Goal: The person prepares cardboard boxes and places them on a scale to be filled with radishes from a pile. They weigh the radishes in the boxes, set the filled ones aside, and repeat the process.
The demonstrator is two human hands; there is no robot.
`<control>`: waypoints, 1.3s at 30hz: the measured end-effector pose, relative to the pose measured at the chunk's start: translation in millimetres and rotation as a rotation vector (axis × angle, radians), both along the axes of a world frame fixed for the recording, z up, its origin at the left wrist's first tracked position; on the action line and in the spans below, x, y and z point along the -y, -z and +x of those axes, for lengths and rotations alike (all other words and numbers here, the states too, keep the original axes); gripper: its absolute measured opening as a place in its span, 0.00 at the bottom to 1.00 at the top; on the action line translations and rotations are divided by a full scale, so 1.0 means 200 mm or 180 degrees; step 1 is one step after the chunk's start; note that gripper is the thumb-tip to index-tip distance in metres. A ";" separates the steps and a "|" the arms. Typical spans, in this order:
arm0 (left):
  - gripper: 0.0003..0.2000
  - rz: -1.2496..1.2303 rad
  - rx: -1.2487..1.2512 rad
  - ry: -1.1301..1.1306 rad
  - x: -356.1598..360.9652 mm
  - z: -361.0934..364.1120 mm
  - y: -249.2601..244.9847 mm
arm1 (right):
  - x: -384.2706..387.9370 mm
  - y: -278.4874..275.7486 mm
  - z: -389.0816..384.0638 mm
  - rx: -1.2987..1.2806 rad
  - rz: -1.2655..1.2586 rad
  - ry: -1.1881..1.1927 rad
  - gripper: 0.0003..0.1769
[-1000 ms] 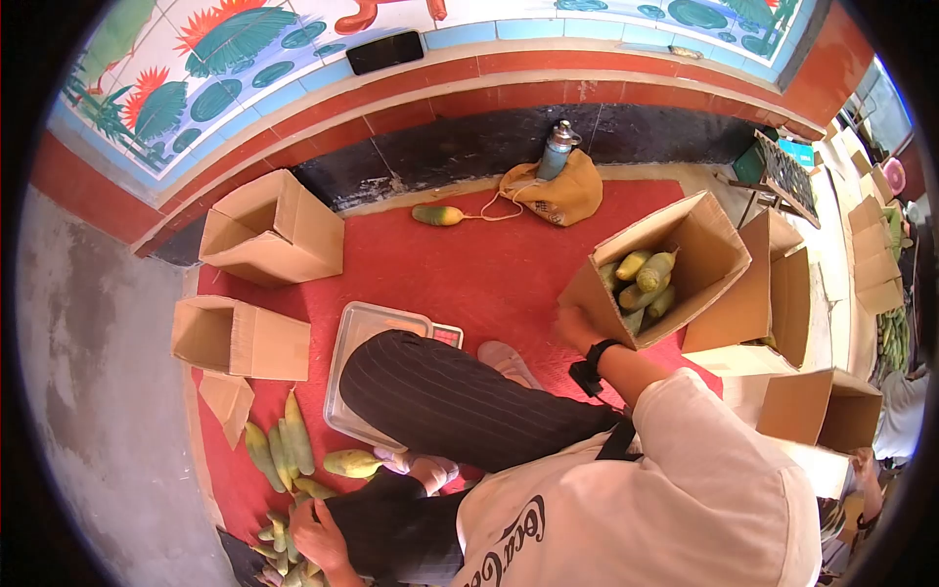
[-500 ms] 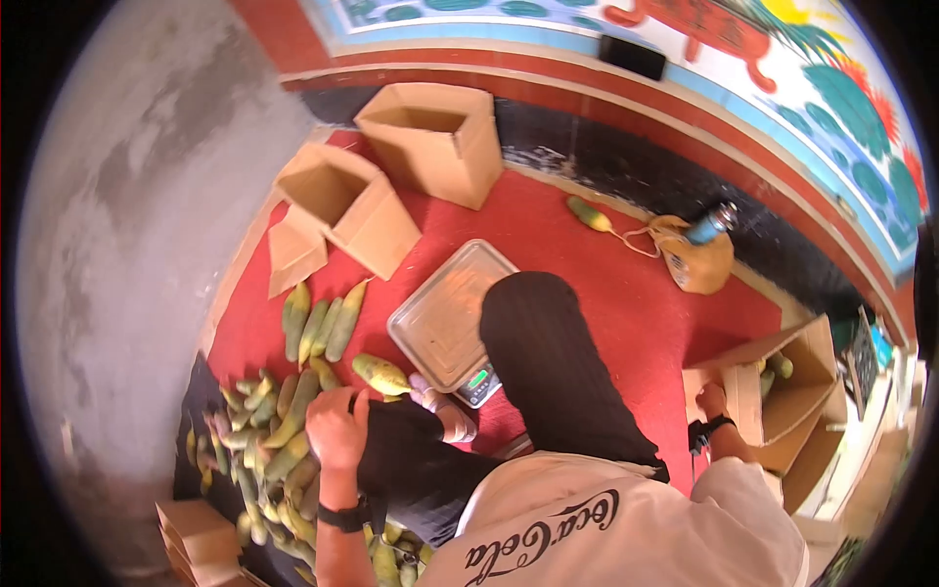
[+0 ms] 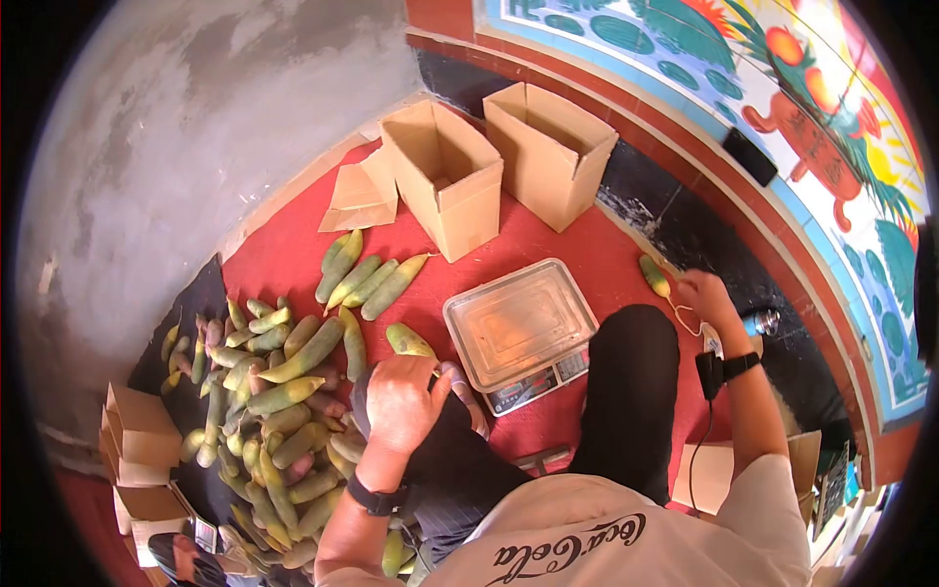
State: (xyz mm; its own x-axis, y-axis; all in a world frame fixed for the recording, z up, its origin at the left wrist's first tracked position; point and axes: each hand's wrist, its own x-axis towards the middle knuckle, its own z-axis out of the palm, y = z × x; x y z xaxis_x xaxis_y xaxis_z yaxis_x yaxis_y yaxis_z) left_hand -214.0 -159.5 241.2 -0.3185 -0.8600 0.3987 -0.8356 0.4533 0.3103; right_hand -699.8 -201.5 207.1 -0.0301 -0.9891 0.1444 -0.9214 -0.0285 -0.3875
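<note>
My left hand [image 3: 403, 406] rests back-up over my left knee, its thumb held apart; the other fingers are hidden. Just beyond it a green radish [image 3: 409, 340] lies on the red mat, beside the scale [image 3: 521, 391] with its bare metal tray [image 3: 523, 323]. At the right, my right hand [image 3: 706, 299] reaches out over a pale cord [image 3: 684, 315], fingers partly in view and apart. Another green radish [image 3: 654, 275] lies just left of that hand. A large heap of green radishes [image 3: 284, 396] spreads left of my knee, with several more [image 3: 367, 284] lined up on the mat.
Two open cardboard boxes [image 3: 469, 210] [image 3: 572, 181] stand at the back, with a cardboard flap [image 3: 360, 201] at their left. A bottle [image 3: 761, 322] lies behind my right forearm. More cardboard [image 3: 702, 479] is at the right, and small boxes [image 3: 142, 440] at the lower left.
My right hand has moved from the cardboard box at the right, forward to the cord and lone radish. The view has turned; my left hand stays at my knee.
</note>
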 end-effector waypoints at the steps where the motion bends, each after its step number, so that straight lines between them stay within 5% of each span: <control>1: 0.10 -0.0003 -0.0018 -0.0041 0.00 0.00 -0.01 | 0.11 -0.05 0.07 0.0025 -0.0024 -0.0127 0.11; 11: 0.09 0.0141 -0.0340 0.0056 0.06 0.03 -0.02 | 0.99 -0.02 0.78 -0.0553 0.0380 -0.0922 0.13; 20: 0.08 0.0293 -0.0584 0.0121 0.11 0.00 -0.02 | 1.49 0.21 1.44 -0.0762 -0.0622 -0.1321 0.19; 27: 0.10 0.0456 -0.0482 0.0084 0.13 -0.03 -0.02 | 1.73 0.40 1.77 -0.0338 -0.0355 -0.0983 0.23; 31: 0.10 0.0489 -0.0448 -0.0002 0.14 -0.02 -0.02 | 1.75 0.38 1.84 -0.0147 0.0454 -0.0534 0.21; 39: 0.10 0.0443 -0.0540 -0.0068 0.13 0.01 -0.02 | 1.68 0.23 1.65 -0.0954 0.0688 -0.0681 0.13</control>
State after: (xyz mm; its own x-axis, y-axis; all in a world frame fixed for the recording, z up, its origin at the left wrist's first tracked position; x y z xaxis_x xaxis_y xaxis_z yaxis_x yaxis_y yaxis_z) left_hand -212.0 -185.0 245.6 -0.2381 -0.9163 0.3220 -0.7751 0.3791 0.5054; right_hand -369.5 -536.6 161.0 0.1907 -0.9769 -0.0960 -0.9764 -0.1787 -0.1215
